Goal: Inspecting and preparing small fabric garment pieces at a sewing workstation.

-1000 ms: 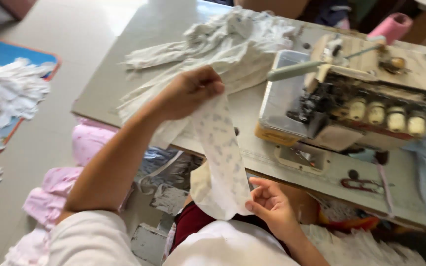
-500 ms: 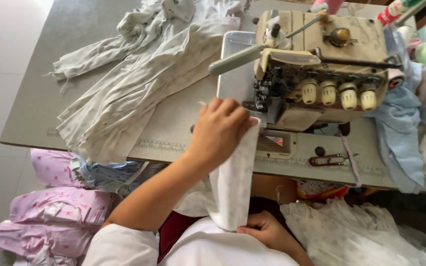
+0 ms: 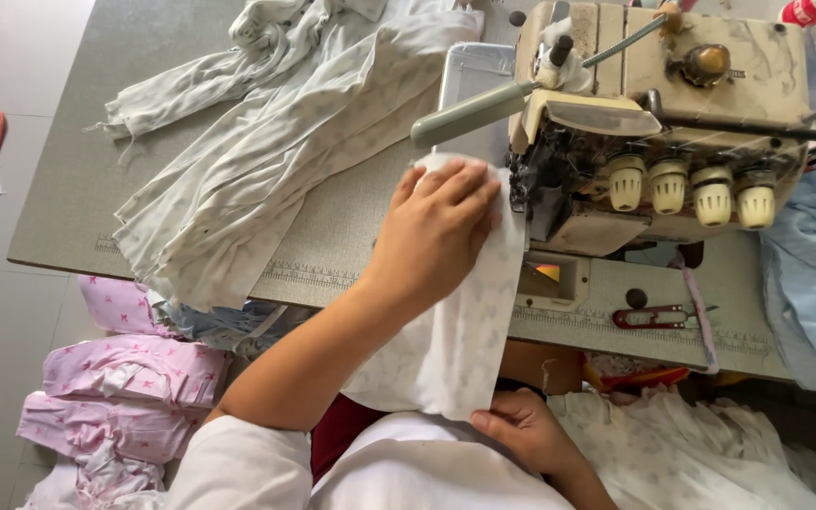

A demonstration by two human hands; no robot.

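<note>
My left hand lies flat with fingers spread on a white patterned fabric piece, pressing its top end against the table right beside the needle area of a beige overlock sewing machine. The fabric hangs down off the table edge toward my lap. My right hand pinches the lower edge of the same piece near my body, thumb on top.
A heap of white fabric strips lies on the grey table to the left. Red thread snips rest at the table's front right. Pink folded cloth is stacked at lower left; light blue cloth hangs right.
My left hand has carried the fabric's upper end from the middle of the table to the machine and now presses it flat. The right hand shifted to the lower edge.
</note>
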